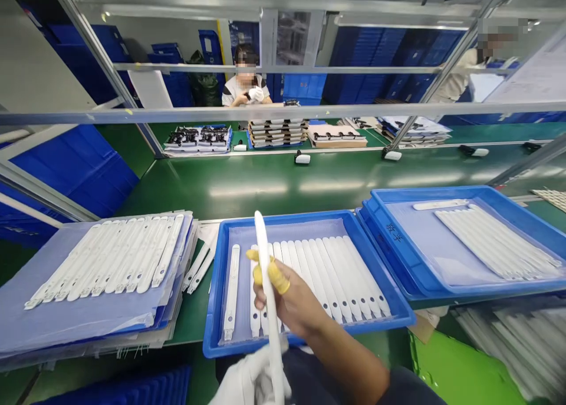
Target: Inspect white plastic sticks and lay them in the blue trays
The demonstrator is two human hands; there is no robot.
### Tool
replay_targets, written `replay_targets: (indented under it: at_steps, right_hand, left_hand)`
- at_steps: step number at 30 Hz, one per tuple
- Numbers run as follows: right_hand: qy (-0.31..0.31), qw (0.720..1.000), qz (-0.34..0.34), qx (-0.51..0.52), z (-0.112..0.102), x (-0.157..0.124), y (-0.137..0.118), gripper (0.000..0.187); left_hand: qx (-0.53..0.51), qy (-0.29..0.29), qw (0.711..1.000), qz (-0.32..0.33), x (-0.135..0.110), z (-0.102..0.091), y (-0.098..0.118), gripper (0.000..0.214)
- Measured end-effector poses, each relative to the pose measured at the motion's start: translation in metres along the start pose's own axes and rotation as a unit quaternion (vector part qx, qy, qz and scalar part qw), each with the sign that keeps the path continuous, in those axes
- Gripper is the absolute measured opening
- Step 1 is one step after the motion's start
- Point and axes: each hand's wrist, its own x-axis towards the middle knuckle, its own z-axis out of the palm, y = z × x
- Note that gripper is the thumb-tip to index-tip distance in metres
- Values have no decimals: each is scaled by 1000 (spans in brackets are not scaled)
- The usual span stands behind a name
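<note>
Above a blue tray (287, 219), white strip (264, 257) clamped in the right hand's (294, 302) closed grip; gloved left hand's (247, 378) grip unclear; handwritten marks (394, 231) on the next tray (442, 193) unreadable.

Dark handwritten Chinese characters (395, 230) on the near rim of the right-hand blue plastic tray (413, 269), too blurred for a sure reading. Printed lines on a white sheet (530, 69) at upper right, too small to read. Nothing else legible.

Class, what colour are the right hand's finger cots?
Yellow: the finger cots on the right hand holding the white strip, best seen in the head view.
</note>
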Motion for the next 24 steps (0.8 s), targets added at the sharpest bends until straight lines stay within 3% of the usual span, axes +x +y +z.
replay_targets:
  at_steps: [2,5,11,13,16,20,24]
  right_hand:
    - [29,999,-8,15,3,8,-5,39]
    - [56,998,-7,42,7,22,-12,36]
    - [99,992,10,72,13,43,-20,21]
    - [118,991,-2,59,13,46,-20,23]
    - [138,990,-38,18,13,45,-17,40]
    - [116,992,-50,-5,14,40,-15,39]
    - [92,995,-42,5,14,34,-14,39]
  left_hand:
    - [-45,3,999,22,-4,0,4,70]
    - [-92,60,993,49,-13,2,18,68]
    - [-74,104,989,80,-20,4,44,62]
    - [-54,125,988,79,-18,5,47,55]
    - [-52,136,988,59,-15,6,51,40]
    - [-145,112,981,67,-13,8,52,41]
    - [-235,42,967,91,-10,4,37,46]
